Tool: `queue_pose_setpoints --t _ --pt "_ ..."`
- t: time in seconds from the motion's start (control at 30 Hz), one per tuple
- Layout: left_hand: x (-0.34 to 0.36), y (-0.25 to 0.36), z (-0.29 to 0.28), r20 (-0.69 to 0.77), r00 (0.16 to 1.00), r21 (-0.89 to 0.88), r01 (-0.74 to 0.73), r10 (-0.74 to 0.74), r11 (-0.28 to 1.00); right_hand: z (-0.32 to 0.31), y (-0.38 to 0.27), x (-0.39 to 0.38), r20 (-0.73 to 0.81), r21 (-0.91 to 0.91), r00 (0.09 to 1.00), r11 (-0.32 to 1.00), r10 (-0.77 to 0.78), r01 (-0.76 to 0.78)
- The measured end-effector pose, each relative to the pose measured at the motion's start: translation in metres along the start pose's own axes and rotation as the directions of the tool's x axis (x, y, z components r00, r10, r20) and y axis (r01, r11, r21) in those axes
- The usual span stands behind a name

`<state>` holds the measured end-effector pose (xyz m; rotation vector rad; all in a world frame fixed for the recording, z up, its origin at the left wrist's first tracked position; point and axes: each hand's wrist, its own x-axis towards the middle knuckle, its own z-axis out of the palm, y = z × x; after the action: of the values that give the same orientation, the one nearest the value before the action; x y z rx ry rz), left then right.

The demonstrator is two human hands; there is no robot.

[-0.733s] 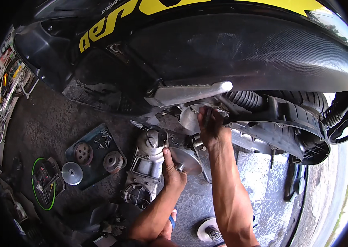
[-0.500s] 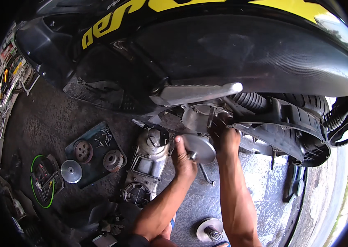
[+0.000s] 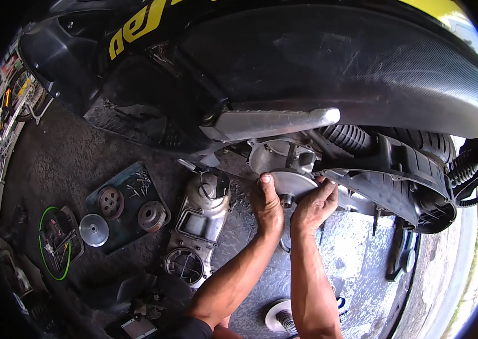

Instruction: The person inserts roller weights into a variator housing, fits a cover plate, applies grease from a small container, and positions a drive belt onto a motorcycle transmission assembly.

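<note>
A grey metal pulley disc point(image 3: 291, 182) with a short hub is gripped between my two hands, tilted, just below the scooter's open engine case point(image 3: 267, 158). My left hand point(image 3: 270, 210) holds its left edge, the thumb lying on the face. At the opposite edge, my right hand point(image 3: 313, 208) has its fingers bent around the rim, close to a black ribbed housing point(image 3: 400, 183). Most of the left fingers are hidden behind the disc. Above hangs a metal footrest lever point(image 3: 275, 122).
A long metal engine cover point(image 3: 198, 223) lies on the floor at left. Beyond it, a dark tray point(image 3: 128, 233) holds round parts and bolts, with a shiny disc point(image 3: 94, 230) at its edge. A green cable loop point(image 3: 41, 237) lies farther left. A flanged disc point(image 3: 275, 315) with a spring sits near me.
The disc has moved right and up toward the engine case, its face turning. My right hand has come down from inside the case and taken hold of the disc's right edge.
</note>
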<state>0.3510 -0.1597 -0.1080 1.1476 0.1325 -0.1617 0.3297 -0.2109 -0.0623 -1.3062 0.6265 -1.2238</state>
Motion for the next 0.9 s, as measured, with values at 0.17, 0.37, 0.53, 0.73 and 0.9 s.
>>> queue_pose_setpoints --t 0.17,0.37,0.53,0.73,0.9 --pt "-0.007 0.013 -0.004 -0.073 0.983 0.180 -0.154 0.169 0.972 0.013 0.005 0.006 -0.071 -0.113 0.985 0.983 -0.156 0.147" --pt "-0.034 0.049 -0.015 0.106 0.985 0.313 -0.165 0.139 0.935 0.020 0.006 0.005 -0.083 -0.168 0.982 0.974 -0.170 0.155" --pt "-0.030 0.065 -0.016 0.213 0.976 0.405 -0.139 0.055 0.904 0.021 0.006 0.005 -0.091 -0.179 0.983 0.973 -0.161 0.143" --pt "-0.012 0.062 -0.015 0.332 0.943 0.402 -0.119 -0.024 0.908 0.020 0.007 0.009 -0.022 -0.238 0.984 0.957 -0.178 0.168" --pt "-0.007 0.053 -0.013 0.376 0.925 0.313 -0.067 -0.059 0.948 0.010 0.023 0.017 0.066 -0.273 0.970 0.931 -0.233 0.242"
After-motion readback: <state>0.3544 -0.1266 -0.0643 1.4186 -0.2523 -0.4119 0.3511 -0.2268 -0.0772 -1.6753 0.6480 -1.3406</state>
